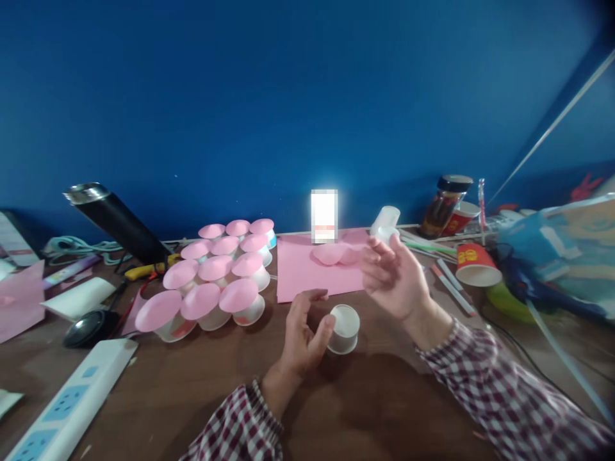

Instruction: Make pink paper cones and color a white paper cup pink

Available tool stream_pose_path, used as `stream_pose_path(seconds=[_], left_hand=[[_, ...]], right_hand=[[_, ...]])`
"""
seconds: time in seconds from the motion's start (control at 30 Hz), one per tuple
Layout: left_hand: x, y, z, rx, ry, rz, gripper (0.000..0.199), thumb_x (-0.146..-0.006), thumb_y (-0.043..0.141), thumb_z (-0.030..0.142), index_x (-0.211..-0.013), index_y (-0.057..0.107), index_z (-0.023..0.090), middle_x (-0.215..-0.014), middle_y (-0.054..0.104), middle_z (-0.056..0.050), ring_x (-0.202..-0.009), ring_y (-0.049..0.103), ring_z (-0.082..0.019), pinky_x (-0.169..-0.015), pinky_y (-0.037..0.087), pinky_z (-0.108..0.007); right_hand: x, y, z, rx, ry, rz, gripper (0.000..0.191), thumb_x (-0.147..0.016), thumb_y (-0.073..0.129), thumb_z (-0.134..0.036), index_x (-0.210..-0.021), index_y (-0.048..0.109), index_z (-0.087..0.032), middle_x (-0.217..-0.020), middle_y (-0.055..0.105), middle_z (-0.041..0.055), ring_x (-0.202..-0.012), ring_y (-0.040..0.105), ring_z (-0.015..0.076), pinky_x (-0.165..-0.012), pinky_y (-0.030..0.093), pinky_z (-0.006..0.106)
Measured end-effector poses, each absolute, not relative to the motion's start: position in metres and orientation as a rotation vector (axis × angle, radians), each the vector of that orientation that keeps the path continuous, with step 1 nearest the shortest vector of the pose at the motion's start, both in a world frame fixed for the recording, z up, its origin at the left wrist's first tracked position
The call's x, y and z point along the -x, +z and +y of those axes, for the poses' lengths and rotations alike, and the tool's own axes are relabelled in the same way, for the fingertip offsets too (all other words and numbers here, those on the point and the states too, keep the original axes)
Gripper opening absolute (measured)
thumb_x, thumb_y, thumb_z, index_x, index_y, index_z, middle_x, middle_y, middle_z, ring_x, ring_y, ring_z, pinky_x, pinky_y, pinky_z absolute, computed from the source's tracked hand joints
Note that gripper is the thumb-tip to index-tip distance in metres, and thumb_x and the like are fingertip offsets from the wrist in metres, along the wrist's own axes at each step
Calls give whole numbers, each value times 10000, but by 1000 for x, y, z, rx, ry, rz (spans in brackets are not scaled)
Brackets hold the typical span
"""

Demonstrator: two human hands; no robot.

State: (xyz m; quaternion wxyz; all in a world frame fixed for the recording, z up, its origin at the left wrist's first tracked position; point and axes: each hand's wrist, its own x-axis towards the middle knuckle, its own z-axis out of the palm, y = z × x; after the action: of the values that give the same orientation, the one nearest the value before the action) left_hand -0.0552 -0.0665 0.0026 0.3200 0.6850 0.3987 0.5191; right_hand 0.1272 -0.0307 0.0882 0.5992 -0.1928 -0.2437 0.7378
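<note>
While our left hand is the nearer one, with thumb and fingers spread, the white cup stands just to its right, long axis upright. Our right hand is raised farther right, fingers half bent; we cannot tell whether they pinch anything.

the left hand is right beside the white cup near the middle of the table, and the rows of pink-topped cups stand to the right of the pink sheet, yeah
Not quite: the head view shows the pink-topped cups to the left of the pink sheet. The left hand is indeed right beside the white cup.
</note>
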Motion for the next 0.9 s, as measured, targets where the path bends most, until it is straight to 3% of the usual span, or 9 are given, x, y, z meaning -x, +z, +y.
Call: stream_pose_path(seconds=[0.17, 0.5, 0.73, 0.9], left_hand=[[53, 1, -70, -1925, 1360, 974, 294, -862, 478, 304, -1127, 515, 182, -1066, 591, -114, -1001, 561, -229, -856, 464, -395], [51, 0, -68, -1851, 1428, 1055, 194, -877, 474, 221, -1054, 551, 204, -1017, 602, -75, -979, 570, -197, -852, 463, -349], [53, 5, -73, -2188, 1409, 1053, 191, -871, 412, 209, -1029, 519, 197, -964, 598, -75, -929, 545, -207, -907, 399, -426], [54, 9, -71, -2242, 1452, 1133, 155, -844, 497, 288, -976, 517, 209, -941, 622, -61, -935, 557, -217, -991, 323, -478]], right_hand=[[-150, 81, -35, 559, 1561, -632, 310, -925, 408, -435, -886, 608, -202, -563, 377, -80, -362, 122, 47, -296, 136, 154], [-118, 97, -38, 612, 1608, -801, 406, -925, 342, -534, -914, 614, -233, -548, 269, -95, -412, 15, 68, -322, 91, 163], [-99, 92, -37, 528, 1762, -820, 467, -924, 291, -570, -885, 596, -219, -538, 253, -104, -387, -9, 49, -314, 72, 156], [-82, 82, -31, 420, 1946, -786, 399, -901, 374, -569, -860, 558, -217, -534, 300, -104, -370, 38, 39, -316, 96, 147]])
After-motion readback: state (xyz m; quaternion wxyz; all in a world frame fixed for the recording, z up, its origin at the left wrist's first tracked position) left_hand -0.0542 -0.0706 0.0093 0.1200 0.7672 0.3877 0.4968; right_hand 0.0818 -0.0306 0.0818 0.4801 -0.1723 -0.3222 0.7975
